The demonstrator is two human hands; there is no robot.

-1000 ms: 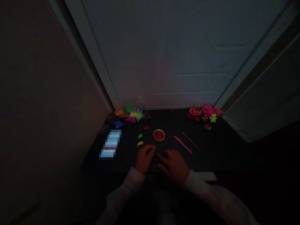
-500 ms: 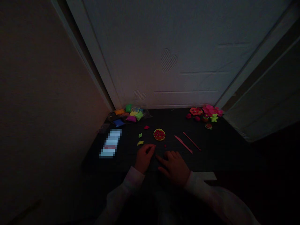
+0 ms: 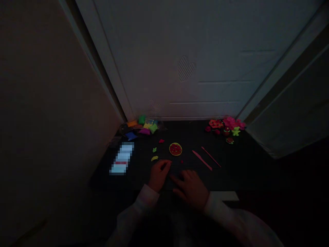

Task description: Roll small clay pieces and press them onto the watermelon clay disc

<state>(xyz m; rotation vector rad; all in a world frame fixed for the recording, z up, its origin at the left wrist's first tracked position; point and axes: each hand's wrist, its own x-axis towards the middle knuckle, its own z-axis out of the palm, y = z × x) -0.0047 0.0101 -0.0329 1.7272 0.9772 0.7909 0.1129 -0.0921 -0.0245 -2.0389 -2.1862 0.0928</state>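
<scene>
Facing right, the left hand has thumb and forefinger close together; I can't tell whether they pinch anything. Beyond, between both hands, the pizza-like clay disc seems light and easily dented, best lifted by its edge. The right hand lies palm-down, thumb and forefinger spread.

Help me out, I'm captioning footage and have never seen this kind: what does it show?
There's no machine: these are a person's bare hands, seen by one head-worn camera looking forward and down. On the dark table lie a round red piece with a yellow rim, a pink knife-shaped tool, a thin pink stick, and, at the back left, coloured packets. The left hand has thumb and fingers together; it's too dark to tell what they hold. The right hand has thumb and index finger apart.
</scene>
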